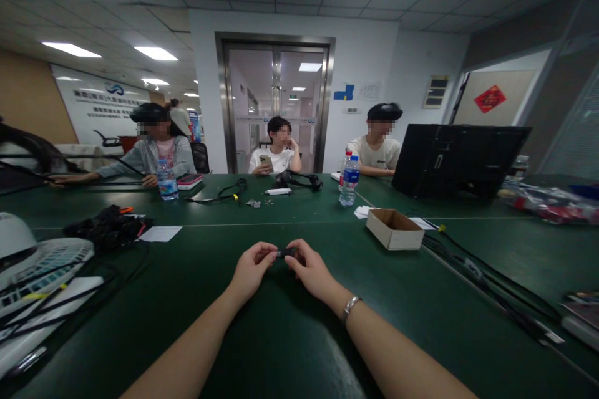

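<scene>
Between my two hands is a small dark cylindrical object (284,253), held just above the green table; its exact kind is too small to make out. My left hand (255,268) pinches its left end between thumb and fingers. On the other end, the fingers of my right hand (311,267) are closed, hiding part of it. A silver bracelet (350,307) circles my right wrist. The green tabletop (281,336) spreads beneath both forearms.
An open cardboard box (393,238) stands to the right, with black cables (486,280) beyond it. Ahead are water bottles (349,184), a headset (299,182) and a monitor (456,159). A white fan (42,262) lies left. Several people sit across the table.
</scene>
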{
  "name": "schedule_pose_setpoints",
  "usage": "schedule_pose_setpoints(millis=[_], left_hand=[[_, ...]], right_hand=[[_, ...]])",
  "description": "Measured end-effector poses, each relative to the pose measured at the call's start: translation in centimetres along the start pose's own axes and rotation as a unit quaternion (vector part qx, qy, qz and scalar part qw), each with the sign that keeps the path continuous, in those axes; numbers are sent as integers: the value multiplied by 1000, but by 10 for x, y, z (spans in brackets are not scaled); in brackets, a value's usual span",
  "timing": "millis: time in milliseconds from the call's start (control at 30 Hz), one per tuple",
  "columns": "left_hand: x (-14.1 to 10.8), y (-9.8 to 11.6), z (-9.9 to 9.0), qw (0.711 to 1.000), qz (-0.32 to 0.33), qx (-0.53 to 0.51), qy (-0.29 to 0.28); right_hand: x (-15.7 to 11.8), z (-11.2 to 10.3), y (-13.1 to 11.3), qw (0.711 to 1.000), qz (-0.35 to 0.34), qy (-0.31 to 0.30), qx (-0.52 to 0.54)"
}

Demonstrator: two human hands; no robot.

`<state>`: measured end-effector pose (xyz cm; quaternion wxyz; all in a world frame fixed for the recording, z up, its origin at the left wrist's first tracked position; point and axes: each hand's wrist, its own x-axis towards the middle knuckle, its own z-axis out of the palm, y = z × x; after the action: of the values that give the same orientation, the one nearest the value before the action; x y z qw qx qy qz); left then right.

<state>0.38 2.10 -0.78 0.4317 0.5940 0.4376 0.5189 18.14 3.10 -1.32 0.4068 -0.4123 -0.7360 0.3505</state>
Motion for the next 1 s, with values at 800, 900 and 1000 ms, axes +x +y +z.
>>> schedule_pose_setpoints(millis=[800, 900, 1000], left_hand=[[3, -5, 1, 998, -53, -8, 23], [2, -4, 1, 998, -43, 33, 8], [2, -5, 0, 998, -26, 49, -2]], right_hand=[[1, 1, 3, 1000, 8, 2, 19], [2, 1, 3, 1000, 5, 4, 10], [2, 1, 2, 1000, 3, 3, 7]])
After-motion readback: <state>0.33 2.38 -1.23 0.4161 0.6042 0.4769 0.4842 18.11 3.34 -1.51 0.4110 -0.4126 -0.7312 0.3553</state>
